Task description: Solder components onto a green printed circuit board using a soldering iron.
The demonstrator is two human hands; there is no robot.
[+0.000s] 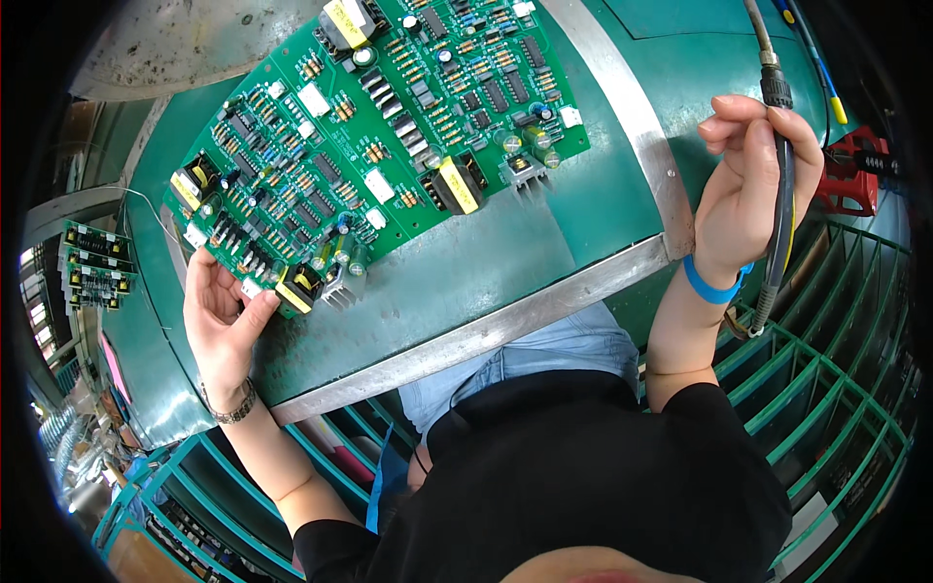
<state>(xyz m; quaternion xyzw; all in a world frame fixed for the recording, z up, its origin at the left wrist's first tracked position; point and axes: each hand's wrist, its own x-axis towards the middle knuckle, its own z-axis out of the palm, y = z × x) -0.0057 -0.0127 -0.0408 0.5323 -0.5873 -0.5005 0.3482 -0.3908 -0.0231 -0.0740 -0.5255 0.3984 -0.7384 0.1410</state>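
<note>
A green circuit board (352,146), crowded with resistors, chips, white connectors and yellow-taped transformers, lies tilted across the bench in front of me. My left hand (220,313) pinches its near left corner, thumb on the near edge, fingers partly hidden beneath. Off to the right, away from the board, my right hand (753,175) is closed around what looks like a soldering iron (783,189). It stands nearly upright, with a black handle, a ribbed collar and a metal barrel pointing away from me. Its tip is out of view.
The green bench top (466,282) has a metal edge strip (486,364). A round metal plate (185,44) sits far left. Smaller boards (95,267) are stacked at left. A red stand (853,170) and a blue-yellow tool (821,73) are at right, above green racks (826,360).
</note>
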